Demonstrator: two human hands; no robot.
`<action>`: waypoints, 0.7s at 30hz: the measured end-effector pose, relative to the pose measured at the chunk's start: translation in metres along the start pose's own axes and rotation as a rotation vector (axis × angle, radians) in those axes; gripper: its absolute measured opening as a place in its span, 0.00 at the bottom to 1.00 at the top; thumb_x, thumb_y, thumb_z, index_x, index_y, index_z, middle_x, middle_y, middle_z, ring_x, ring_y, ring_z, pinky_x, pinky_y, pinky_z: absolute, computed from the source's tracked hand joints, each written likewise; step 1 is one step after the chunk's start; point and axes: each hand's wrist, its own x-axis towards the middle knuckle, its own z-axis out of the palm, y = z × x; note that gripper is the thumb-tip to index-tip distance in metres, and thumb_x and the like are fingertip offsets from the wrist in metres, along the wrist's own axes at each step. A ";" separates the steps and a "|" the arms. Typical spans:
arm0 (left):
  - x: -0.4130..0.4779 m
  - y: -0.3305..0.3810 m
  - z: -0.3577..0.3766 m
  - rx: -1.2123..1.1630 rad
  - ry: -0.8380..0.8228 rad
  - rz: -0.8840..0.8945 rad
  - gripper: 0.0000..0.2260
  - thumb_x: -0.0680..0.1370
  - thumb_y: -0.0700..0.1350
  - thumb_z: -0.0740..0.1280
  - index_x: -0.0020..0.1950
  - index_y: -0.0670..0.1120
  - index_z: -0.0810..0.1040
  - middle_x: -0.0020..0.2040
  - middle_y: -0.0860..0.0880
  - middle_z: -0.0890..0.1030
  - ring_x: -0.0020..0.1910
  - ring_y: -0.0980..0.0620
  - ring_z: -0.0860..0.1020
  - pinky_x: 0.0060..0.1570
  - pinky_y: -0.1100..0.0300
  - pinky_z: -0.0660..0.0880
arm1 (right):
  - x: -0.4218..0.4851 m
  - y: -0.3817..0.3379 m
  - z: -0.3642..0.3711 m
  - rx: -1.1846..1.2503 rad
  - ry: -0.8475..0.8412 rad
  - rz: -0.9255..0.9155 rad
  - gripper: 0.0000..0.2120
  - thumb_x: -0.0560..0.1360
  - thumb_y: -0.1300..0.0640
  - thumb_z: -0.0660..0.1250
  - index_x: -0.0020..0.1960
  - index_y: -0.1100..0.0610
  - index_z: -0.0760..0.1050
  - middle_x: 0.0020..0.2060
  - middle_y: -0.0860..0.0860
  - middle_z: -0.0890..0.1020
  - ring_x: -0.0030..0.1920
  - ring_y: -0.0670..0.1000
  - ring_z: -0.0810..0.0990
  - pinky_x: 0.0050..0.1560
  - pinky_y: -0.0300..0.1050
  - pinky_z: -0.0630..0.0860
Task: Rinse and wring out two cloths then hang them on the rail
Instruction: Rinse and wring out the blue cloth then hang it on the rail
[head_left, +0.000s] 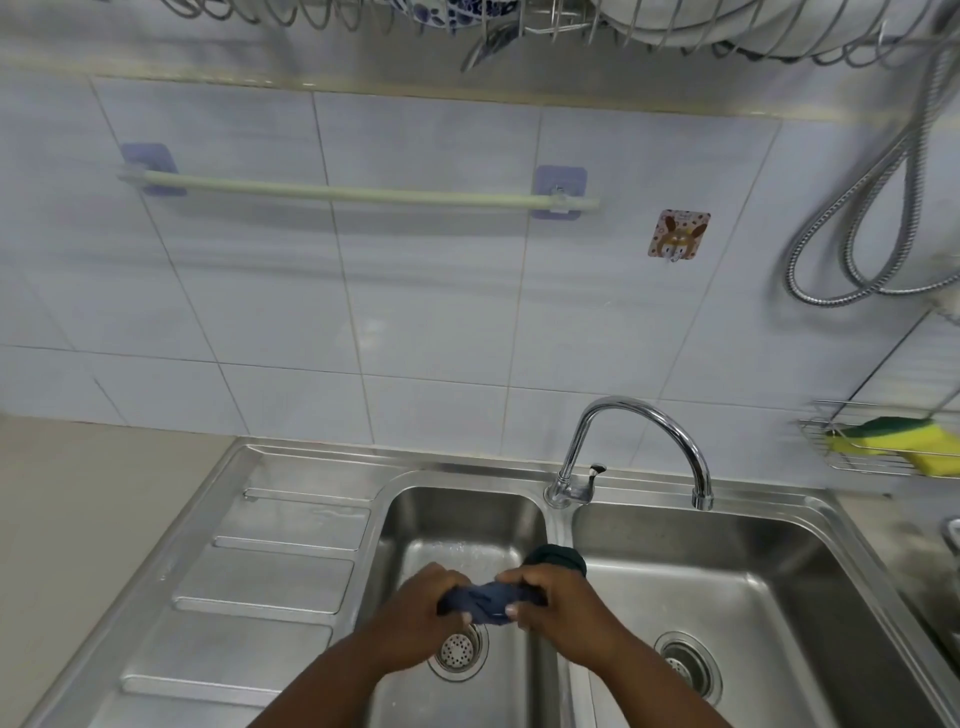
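A dark blue cloth (488, 603) is bunched and twisted between my left hand (421, 608) and my right hand (558, 597), held over the left basin of the steel double sink (395, 483). Both fists are closed on its ends. A second, dark green cloth (556, 556) lies draped on the divider between the two basins, just behind my right hand. The pale green rail (358, 193) hangs bare on the tiled wall above, fixed by two purple adhesive pads.
The chrome tap (644, 415) arches toward the right basin; no water is visible from it. A ribbed drainboard (260, 571) lies left of the basins. A wire rack with a yellow-green sponge (893, 441) sits at right, under a looped metal hose (857, 208). A dish rack (519, 21) hangs overhead.
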 end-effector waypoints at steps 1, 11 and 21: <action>0.001 -0.003 -0.003 -0.013 0.049 0.023 0.12 0.71 0.47 0.70 0.45 0.64 0.73 0.48 0.53 0.77 0.47 0.60 0.75 0.48 0.67 0.73 | -0.001 -0.001 -0.002 0.048 -0.015 0.029 0.15 0.75 0.61 0.70 0.54 0.41 0.80 0.45 0.49 0.86 0.40 0.43 0.83 0.47 0.36 0.79; -0.003 -0.012 -0.007 0.156 0.211 -0.029 0.12 0.70 0.42 0.72 0.42 0.54 0.71 0.44 0.56 0.74 0.44 0.56 0.74 0.42 0.70 0.69 | 0.001 -0.036 -0.021 0.007 0.254 0.002 0.07 0.77 0.53 0.68 0.41 0.46 0.82 0.37 0.44 0.83 0.37 0.38 0.81 0.38 0.29 0.75; -0.009 0.038 -0.013 -0.230 0.146 0.037 0.25 0.68 0.57 0.75 0.61 0.64 0.69 0.59 0.68 0.72 0.59 0.70 0.71 0.57 0.69 0.69 | 0.006 -0.085 -0.024 0.199 0.200 -0.149 0.04 0.71 0.54 0.75 0.39 0.53 0.82 0.37 0.51 0.85 0.38 0.47 0.83 0.41 0.38 0.78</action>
